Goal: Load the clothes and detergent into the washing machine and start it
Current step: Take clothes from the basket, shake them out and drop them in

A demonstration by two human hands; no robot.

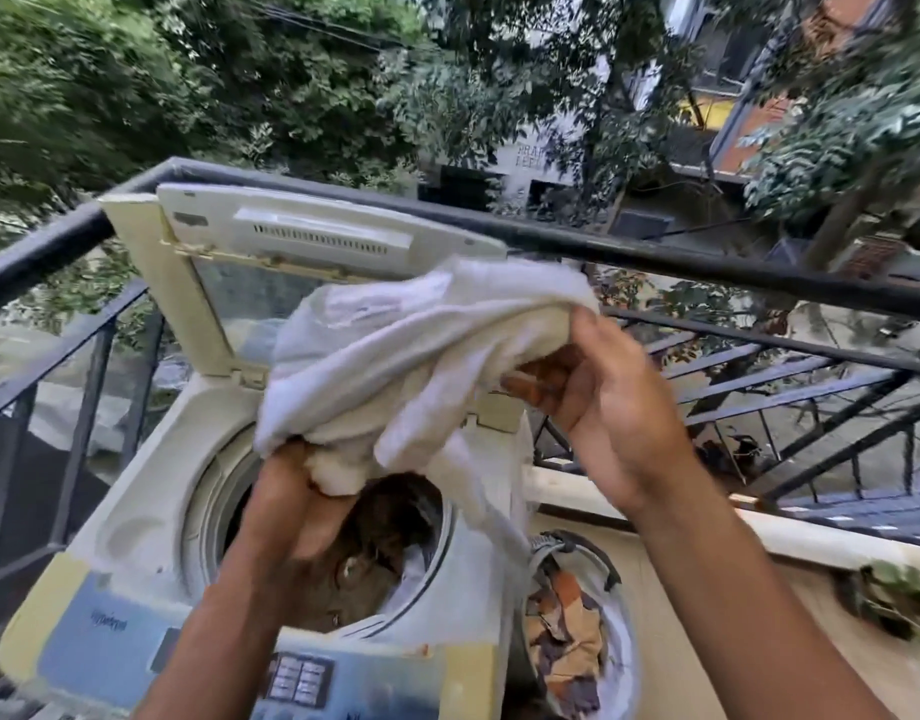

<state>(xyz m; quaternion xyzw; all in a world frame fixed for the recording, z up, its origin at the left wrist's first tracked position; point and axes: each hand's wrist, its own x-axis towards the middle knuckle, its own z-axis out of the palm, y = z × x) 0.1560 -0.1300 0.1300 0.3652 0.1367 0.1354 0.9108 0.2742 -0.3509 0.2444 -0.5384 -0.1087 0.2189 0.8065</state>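
The right hand (598, 392) is curled round the upper edge of a white garment (395, 366), fingers tucked under the cloth and thumb over it; the left hand (291, 491) pinches the lower bunched edge, fingers closed on the fabric. Both hands hold the garment spread and lifted over the washing machine (136, 511), I'd say so it can drop straight into the drum (385, 543) rather than snag on the rim; 1 corner of cloth hangs past the drum's right edge. Dark brown clothes already lie inside the drum (with something pale beside them). The lid (302, 236) stands propped open at the machine's back edge, against the black railing (707, 262). A basket (577, 615) with more patterned clothes sits just beside the machine's right side; the control panel (299, 678) runs along the front edge, untouched. No detergent is in sight.
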